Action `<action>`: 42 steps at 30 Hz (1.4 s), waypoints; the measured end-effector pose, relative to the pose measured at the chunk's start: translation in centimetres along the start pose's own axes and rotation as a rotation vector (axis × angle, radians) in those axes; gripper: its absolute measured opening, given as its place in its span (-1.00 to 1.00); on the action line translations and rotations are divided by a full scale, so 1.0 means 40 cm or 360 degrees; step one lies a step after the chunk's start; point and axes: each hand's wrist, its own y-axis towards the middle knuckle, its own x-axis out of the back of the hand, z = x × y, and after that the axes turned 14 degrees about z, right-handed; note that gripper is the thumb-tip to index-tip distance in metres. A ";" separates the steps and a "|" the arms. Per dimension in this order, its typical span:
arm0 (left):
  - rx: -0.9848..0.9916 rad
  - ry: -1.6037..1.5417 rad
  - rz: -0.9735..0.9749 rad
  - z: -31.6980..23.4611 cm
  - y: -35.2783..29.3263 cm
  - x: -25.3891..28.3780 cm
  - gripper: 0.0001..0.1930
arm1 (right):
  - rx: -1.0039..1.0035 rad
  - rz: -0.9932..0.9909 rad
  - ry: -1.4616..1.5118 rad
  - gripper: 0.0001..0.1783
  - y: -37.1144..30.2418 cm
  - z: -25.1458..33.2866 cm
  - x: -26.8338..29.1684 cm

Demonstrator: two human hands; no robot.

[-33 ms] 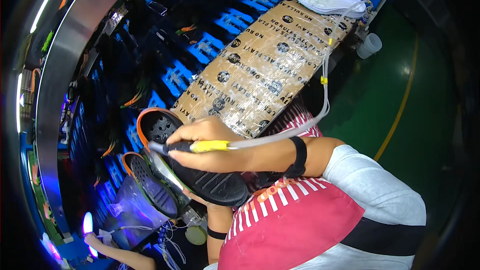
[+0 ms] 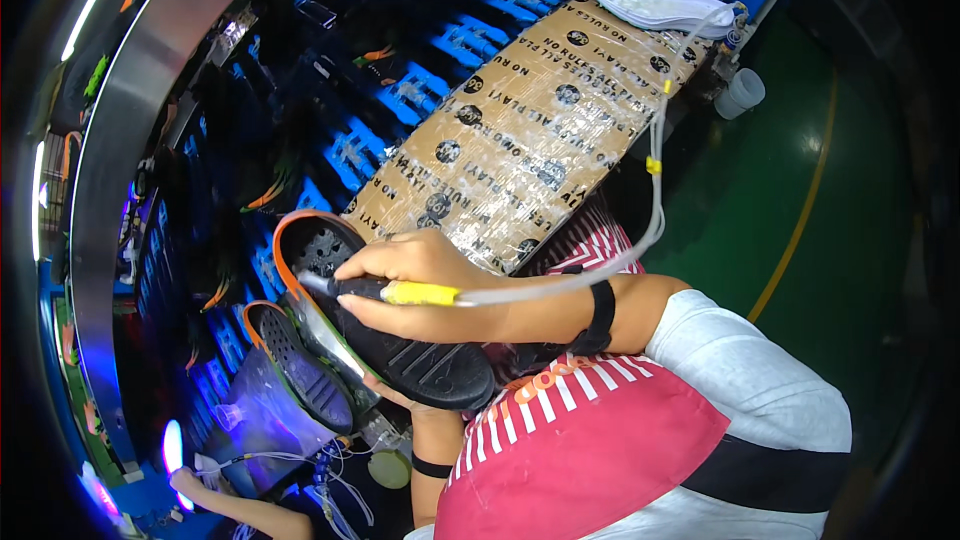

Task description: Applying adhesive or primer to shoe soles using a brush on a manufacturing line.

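Observation:
A black shoe sole or clog-like shoe bottom [image 2: 430,375] with an orange-edged end lies slanted in front of me. My left hand [image 2: 395,393] grips it from below near its lower end; most of those fingers are hidden beneath it. Above it, my right hand [image 2: 425,275] pinches a hose-fed brush [image 2: 362,288] with a black and yellow handle. The brush's pale tip touches or hovers at the orange rim; I cannot tell which. From the handle a clear hose [image 2: 570,287] runs over my right forearm. A second, similar black shoe piece [image 2: 300,370] lies just left.
A cardboard-covered board [image 2: 500,140] slopes away beyond my hands. White sole-shaped sheets [image 2: 660,8] lie at its far end, near a white cup [image 2: 740,93]. Left is a dark conveyor with blue racks [image 2: 410,97]. Another person's arm [image 2: 240,510] reaches in at lower left.
The brush tip and my right hand have shifted slightly up along the orange rim. The hose has swung a little to the right. My left hand and the shoe piece look nearly still.

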 end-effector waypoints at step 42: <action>0.0119 0.0527 0.0746 -0.054 0.128 0.313 -0.36 | 0.0124 0.0682 0.0329 -0.68 -0.097 0.029 -0.028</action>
